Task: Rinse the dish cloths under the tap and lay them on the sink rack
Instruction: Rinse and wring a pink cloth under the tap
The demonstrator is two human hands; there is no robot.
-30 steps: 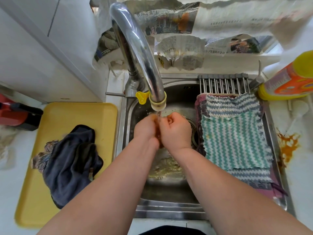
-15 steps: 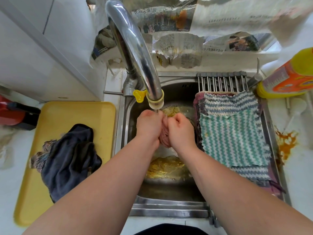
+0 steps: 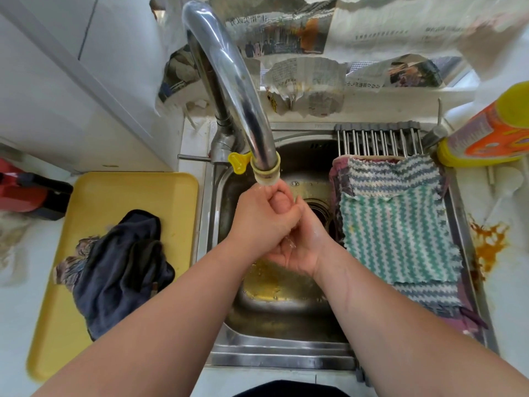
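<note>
Turned since a moment ago: left hand (image 3: 257,216) now curls on top, right hand (image 3: 297,250) cupped beneath, clasped under the one tap (image 3: 229,75). Can't tell if they hold a cloth. Three dish cloths (image 3: 395,233) lie stacked on the sink rack (image 3: 378,138), one dark cloth (image 3: 120,267) on the tray (image 3: 114,193).

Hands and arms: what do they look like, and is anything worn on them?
The left arm and right arm are bare, with no sleeves in view. The left hand and right hand have no gloves; no watch or ring shows. Both look wet.
</note>
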